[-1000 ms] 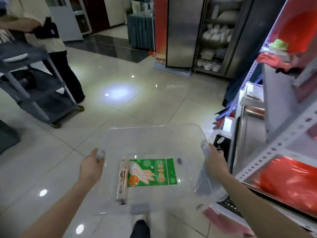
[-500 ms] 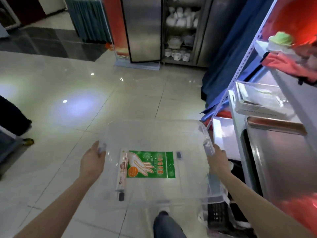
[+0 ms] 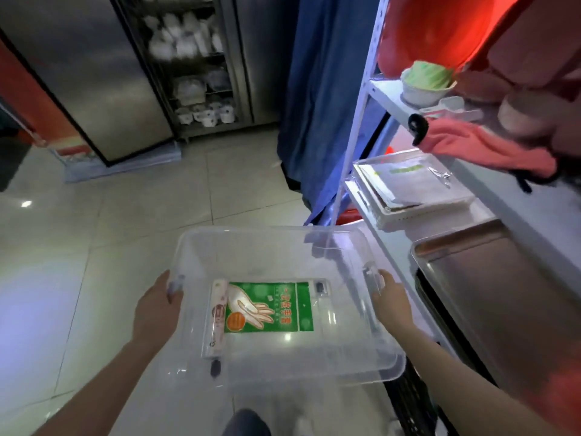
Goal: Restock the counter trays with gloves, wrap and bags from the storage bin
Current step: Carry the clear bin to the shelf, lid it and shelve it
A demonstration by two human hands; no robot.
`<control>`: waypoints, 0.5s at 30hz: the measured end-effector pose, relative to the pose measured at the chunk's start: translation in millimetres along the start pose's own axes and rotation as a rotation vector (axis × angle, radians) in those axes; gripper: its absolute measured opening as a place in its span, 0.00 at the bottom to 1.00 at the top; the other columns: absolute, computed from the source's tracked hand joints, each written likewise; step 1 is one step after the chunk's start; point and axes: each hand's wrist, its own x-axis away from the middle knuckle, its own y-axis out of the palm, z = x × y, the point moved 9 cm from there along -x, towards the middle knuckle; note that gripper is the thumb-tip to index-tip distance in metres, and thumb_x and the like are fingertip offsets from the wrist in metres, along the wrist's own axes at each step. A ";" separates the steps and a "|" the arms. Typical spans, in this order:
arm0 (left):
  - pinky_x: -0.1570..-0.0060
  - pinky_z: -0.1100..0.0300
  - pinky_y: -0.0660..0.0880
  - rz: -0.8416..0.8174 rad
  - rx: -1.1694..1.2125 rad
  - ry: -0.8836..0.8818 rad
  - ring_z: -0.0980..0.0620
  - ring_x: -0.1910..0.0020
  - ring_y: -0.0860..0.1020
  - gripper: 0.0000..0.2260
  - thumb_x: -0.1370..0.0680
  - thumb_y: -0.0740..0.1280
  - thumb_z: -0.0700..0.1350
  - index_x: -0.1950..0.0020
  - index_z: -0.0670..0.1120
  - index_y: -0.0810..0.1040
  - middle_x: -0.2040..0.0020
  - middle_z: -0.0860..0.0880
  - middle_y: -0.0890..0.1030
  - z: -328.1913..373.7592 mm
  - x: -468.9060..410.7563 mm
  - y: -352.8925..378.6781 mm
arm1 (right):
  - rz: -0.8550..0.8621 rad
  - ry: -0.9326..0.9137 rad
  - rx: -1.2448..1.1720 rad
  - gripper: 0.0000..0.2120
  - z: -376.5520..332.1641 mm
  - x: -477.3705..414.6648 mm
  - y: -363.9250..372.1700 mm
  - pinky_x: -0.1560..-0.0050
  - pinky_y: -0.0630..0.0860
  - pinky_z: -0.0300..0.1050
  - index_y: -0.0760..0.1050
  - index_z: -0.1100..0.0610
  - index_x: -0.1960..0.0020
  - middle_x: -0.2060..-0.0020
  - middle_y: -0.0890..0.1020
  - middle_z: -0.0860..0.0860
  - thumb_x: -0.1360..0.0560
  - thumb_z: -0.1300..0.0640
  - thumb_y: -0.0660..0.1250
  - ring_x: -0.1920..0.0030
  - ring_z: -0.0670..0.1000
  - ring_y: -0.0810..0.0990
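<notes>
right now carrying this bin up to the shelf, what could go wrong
1. The clear bin hangs over bare floor, held only at its side handles by the left hand and right hand; a slip would drop it.
2. The glove packet and wrap roll lie loose inside, so tilting could slide them about.
3. The bin's right side is close to the shelf post and metal tray; it may bump them.

Crockery (image 3: 188,42) in the far cabinet (image 3: 94,73) is blurred.
</notes>
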 end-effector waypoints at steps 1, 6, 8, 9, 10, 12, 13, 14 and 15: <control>0.57 0.52 0.75 -0.036 -0.007 0.037 0.42 0.59 0.80 0.17 0.21 0.61 0.54 0.34 0.49 0.70 0.57 0.43 0.82 11.3 -26.0 10.4 | 0.027 0.027 -0.005 0.15 0.1 -6.8 -3.7 0.57 0.76 0.49 0.67 0.51 0.34 0.49 0.78 0.58 0.20 0.53 0.57 0.57 0.57 0.78; 0.63 0.55 0.70 -0.205 0.007 0.222 0.46 0.66 0.74 0.15 0.23 0.66 0.45 0.37 0.48 0.73 0.64 0.47 0.78 71.5 -147.5 74.3 | 0.174 0.220 -0.106 0.13 10.9 -25.0 -6.4 0.54 0.78 0.52 0.71 0.52 0.38 0.51 0.80 0.54 0.20 0.51 0.56 0.54 0.56 0.78; 0.63 0.53 0.71 -0.313 -0.002 0.252 0.42 0.63 0.77 0.15 0.24 0.67 0.43 0.38 0.43 0.74 0.61 0.43 0.80 93.0 -186.9 104.9 | 0.218 0.291 -0.101 0.13 12.9 -25.4 -0.8 0.53 0.76 0.50 0.70 0.53 0.37 0.48 0.80 0.54 0.21 0.54 0.58 0.50 0.57 0.77; 0.62 0.52 0.72 -0.360 -0.009 0.285 0.39 0.60 0.78 0.15 0.24 0.67 0.42 0.37 0.42 0.73 0.60 0.41 0.80 105.4 -204.0 119.0 | 0.234 0.346 -0.106 0.14 15.1 -22.7 4.0 0.52 0.74 0.49 0.70 0.53 0.37 0.46 0.79 0.55 0.22 0.56 0.59 0.48 0.58 0.77; 0.61 0.52 0.71 -0.405 -0.020 0.334 0.38 0.59 0.79 0.16 0.24 0.67 0.41 0.36 0.42 0.73 0.59 0.41 0.80 119.7 -219.9 132.3 | 0.253 0.415 -0.124 0.15 17.6 -18.2 10.2 0.51 0.73 0.49 0.69 0.53 0.36 0.44 0.78 0.55 0.22 0.57 0.60 0.46 0.58 0.76; 0.60 0.52 0.70 -0.484 -0.036 0.418 0.38 0.58 0.79 0.19 0.24 0.67 0.41 0.34 0.41 0.71 0.61 0.43 0.79 146.8 -246.1 154.8 | 0.294 0.535 -0.141 0.17 17.7 -4.8 20.9 0.48 0.72 0.51 0.68 0.53 0.35 0.42 0.77 0.55 0.24 0.59 0.61 0.44 0.59 0.76; 0.58 0.50 0.71 -0.518 -0.045 0.448 0.37 0.57 0.79 0.20 0.24 0.67 0.40 0.33 0.41 0.70 0.60 0.42 0.80 158.8 -256.2 164.4 | 0.316 0.579 -0.131 0.18 16.1 2.8 25.3 0.47 0.72 0.52 0.67 0.54 0.34 0.41 0.77 0.55 0.24 0.59 0.61 0.44 0.59 0.76; 0.55 0.49 0.72 -0.556 -0.059 0.479 0.37 0.55 0.79 0.21 0.25 0.67 0.40 0.31 0.42 0.69 0.59 0.42 0.80 169.3 -263.7 174.4 | 0.343 0.622 -0.130 0.19 16.0 11.1 28.8 0.48 0.71 0.52 0.67 0.55 0.34 0.42 0.77 0.56 0.24 0.59 0.62 0.44 0.60 0.76; 0.53 0.49 0.72 -0.597 -0.076 0.504 0.36 0.54 0.79 0.23 0.25 0.67 0.39 0.30 0.43 0.68 0.57 0.41 0.81 178.3 -268.3 183.6 | 0.370 0.667 -0.153 0.19 16.9 19.1 32.8 0.50 0.71 0.51 0.67 0.56 0.34 0.43 0.78 0.57 0.24 0.60 0.63 0.45 0.61 0.76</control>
